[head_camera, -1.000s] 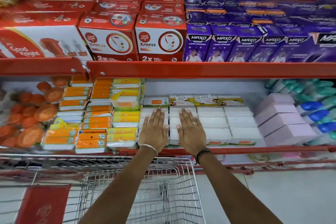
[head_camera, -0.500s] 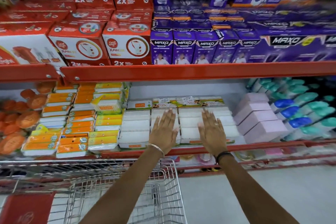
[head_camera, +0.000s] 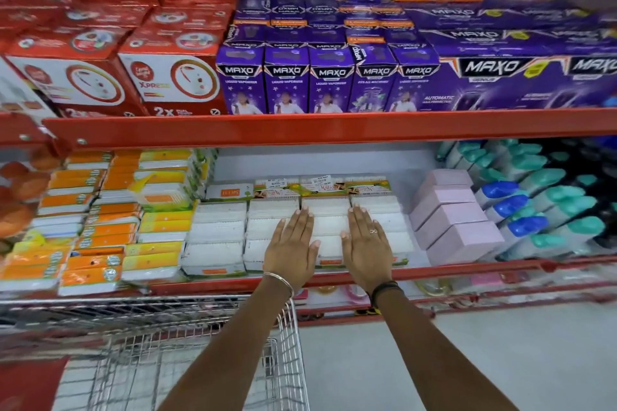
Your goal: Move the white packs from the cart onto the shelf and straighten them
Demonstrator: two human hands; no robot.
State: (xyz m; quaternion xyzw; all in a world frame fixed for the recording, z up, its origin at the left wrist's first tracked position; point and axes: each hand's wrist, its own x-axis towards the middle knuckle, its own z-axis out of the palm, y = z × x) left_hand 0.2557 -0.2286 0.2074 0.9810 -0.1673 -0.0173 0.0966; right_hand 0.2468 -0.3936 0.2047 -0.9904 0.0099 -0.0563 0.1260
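Observation:
Several white packs (head_camera: 217,233) lie in rows on the lower shelf (head_camera: 434,272), their labelled ends facing the back. My left hand (head_camera: 292,248) rests flat, fingers together, on the second and third rows. My right hand (head_camera: 365,245) lies flat on the packs just to its right, a ring on one finger. Neither hand grips anything. The wire cart (head_camera: 200,354) stands below at the left, under my left forearm; what I see of its basket holds no white packs.
Orange and yellow packs (head_camera: 100,227) fill the shelf to the left. Pink boxes (head_camera: 450,220) and bottles with blue and teal caps (head_camera: 534,207) stand to the right. Red boxes (head_camera: 140,77) and purple boxes (head_camera: 330,77) sit on the upper shelf.
Both hands slid rightward along the white packs, staying flat on top. My view has shifted right, so the cart and orange packs sit farther left.

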